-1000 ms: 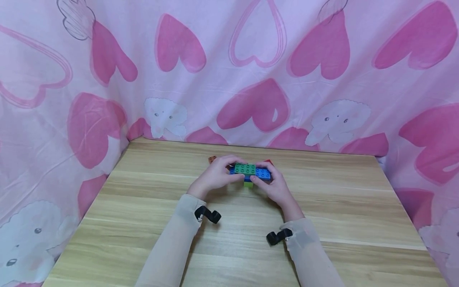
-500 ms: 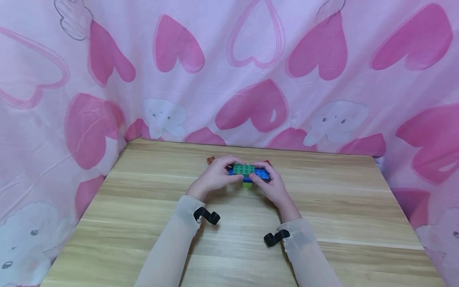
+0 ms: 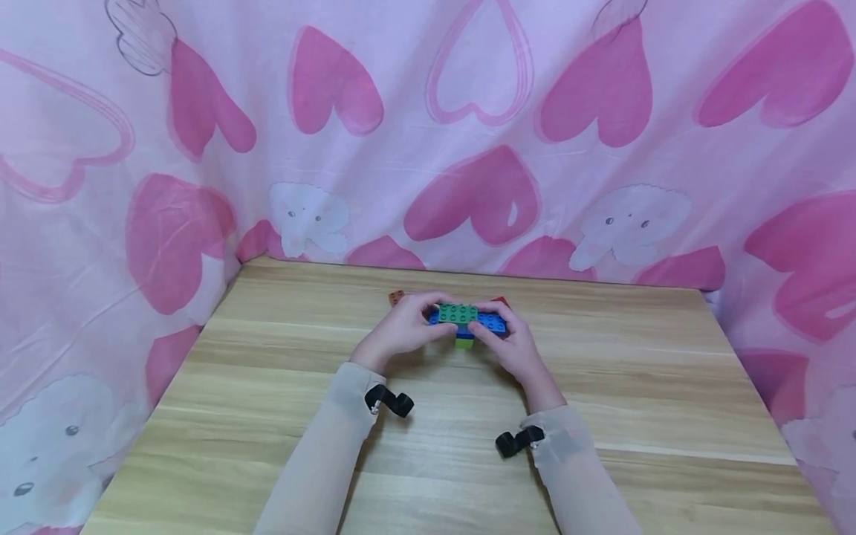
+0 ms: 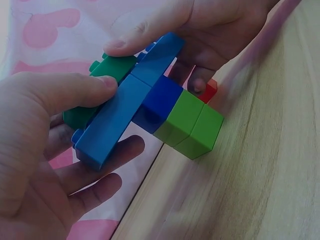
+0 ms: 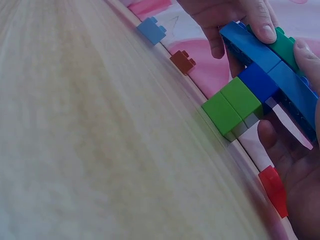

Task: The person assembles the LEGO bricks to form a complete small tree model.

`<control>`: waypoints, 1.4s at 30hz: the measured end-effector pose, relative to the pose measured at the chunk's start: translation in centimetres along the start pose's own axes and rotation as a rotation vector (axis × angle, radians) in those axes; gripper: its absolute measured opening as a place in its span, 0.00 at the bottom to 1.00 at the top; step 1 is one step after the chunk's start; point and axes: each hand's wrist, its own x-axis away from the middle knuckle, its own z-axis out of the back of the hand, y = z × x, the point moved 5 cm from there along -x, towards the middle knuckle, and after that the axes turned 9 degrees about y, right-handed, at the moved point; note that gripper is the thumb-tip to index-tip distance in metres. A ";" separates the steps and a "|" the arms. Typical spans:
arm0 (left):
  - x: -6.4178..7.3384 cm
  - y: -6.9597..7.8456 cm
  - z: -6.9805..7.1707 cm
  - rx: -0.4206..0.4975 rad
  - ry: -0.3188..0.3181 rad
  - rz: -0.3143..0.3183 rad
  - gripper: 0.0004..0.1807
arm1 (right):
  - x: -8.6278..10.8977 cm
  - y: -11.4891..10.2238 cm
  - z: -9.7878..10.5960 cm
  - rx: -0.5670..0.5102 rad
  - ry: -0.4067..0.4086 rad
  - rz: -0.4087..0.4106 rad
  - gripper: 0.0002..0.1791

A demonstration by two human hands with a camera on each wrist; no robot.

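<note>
A stack of toy building bricks stands between the two hands. Its top is a green brick [image 3: 458,313], set across two light blue bricks [image 4: 113,120] that lie end to end. Below them come a dark blue brick [image 4: 159,104] and two lime green bricks [image 5: 232,103]. The left hand [image 3: 406,327] grips the stack's left end, thumb against the green brick, fingers behind and below. From the other side the right hand [image 3: 513,345] holds the right end, its thumb pressing the green brick's near side. Several fingertips are hidden behind the bricks in the head view.
Loose bricks lie near the table's far edge: a brown one [image 5: 183,62], a light blue one [image 5: 151,31] and a red one [image 5: 274,190]. Wooden tabletop [image 3: 441,461] extends toward the person. A pink heart-print curtain [image 3: 374,163] hangs behind and at both sides.
The right thumb has shifted slightly upward on the near side of the stack. Otherwise both hands keep their hold in nearly the same place.
</note>
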 end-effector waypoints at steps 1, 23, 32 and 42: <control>-0.1 0.0 0.0 0.003 0.002 0.001 0.19 | -0.1 0.0 0.0 0.002 0.001 -0.001 0.20; 0.0 0.0 -0.2 0.018 0.023 0.012 0.19 | -0.3 0.2 0.2 -0.012 -0.018 -0.018 0.20; -0.1 0.0 -0.4 -0.009 0.008 -0.005 0.19 | 0.0 0.4 0.4 -0.016 0.002 -0.065 0.20; 0.0 -0.3 0.1 -0.030 0.023 0.015 0.21 | 0.1 0.2 0.0 -0.068 0.003 -0.108 0.20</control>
